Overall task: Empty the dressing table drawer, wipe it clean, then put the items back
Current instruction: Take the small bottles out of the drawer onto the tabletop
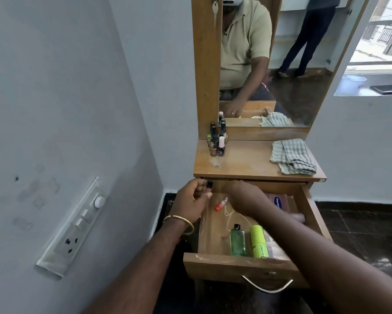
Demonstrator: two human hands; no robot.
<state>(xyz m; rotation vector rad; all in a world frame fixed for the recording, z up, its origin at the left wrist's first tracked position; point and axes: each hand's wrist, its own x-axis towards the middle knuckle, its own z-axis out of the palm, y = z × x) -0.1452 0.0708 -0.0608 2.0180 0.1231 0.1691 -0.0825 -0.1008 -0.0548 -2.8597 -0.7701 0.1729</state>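
Drawer [247,266] emptying is only partly done, as I judge from how the things are lying now. The left hand [190,200] is gripping a small nail polish bottle [208,189] with a black cap, its fingers curled round it, just beside the left back corner of the drawer and under the edge of the worktop [247,159]. The right hand [242,196] is reaching deep into the back of the drawer; its fingers are pointing away and are partly hidden under the worktop edge, so I cannot tell if it is gripping something or only touching. Near this hand a small bottle with an orange cap [220,205] is lying on the drawer floor. Closer to the front panel a green bottle [237,240] and a lime tube [258,242] are lying side by side, and under the right forearm a pink bottle with a blue label [279,201] is showing at the right wall. Farther out, a group of nail polish bottles [216,141] is standing on the left back part of the worktop, so some things are already taken out. A checked cloth [291,157] is lying folded on the right side of the worktop, away from the drawer and not in use. In my judgement the remaining bottles must come out first; wiping and putting the items back are not yet begun.
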